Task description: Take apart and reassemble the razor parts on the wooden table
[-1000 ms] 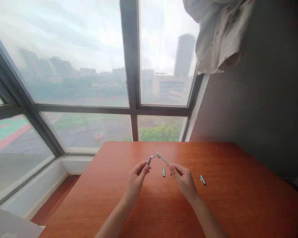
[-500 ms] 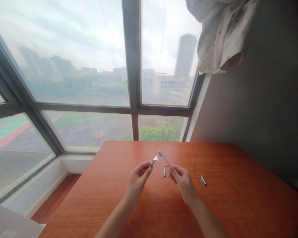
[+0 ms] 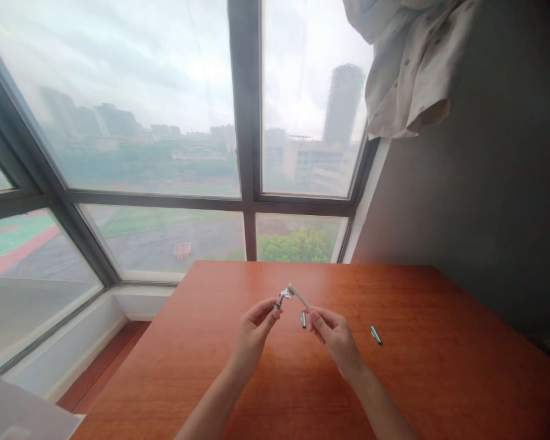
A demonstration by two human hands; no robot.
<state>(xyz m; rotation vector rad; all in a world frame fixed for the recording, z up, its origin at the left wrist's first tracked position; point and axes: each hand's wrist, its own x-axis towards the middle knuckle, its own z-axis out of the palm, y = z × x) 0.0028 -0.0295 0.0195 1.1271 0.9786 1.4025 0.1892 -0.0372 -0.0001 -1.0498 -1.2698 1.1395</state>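
Observation:
Between the thumb and fingers of my left hand (image 3: pixel 256 327) is a razor handle (image 3: pixel 279 300), dark at the grip with a shiny silver head pointing up and right. My right hand (image 3: pixel 332 330) pinches a pale toothbrush (image 3: pixel 301 298) by its handle. The brush's head leans up and left and meets the silver end of the razor handle, both held above the table. Just left of my right fingers lies a small green-and-black razor cartridge (image 3: pixel 304 319). Farther right on the wood rests a second razor cartridge (image 3: pixel 376 334) of the same colours.
The reddish-brown wooden table (image 3: pixel 174 366) stretches around both hands, its far edge close to the windows. A dark window frame (image 3: pixel 245 122) stands behind it. Light cloth (image 3: pixel 407 73) hangs at the upper right in front of a grey wall (image 3: pixel 486 201).
The toothbrush head has moved left and down onto the silver end of the razor handle; a gap was between them before. My left hand has barely moved.

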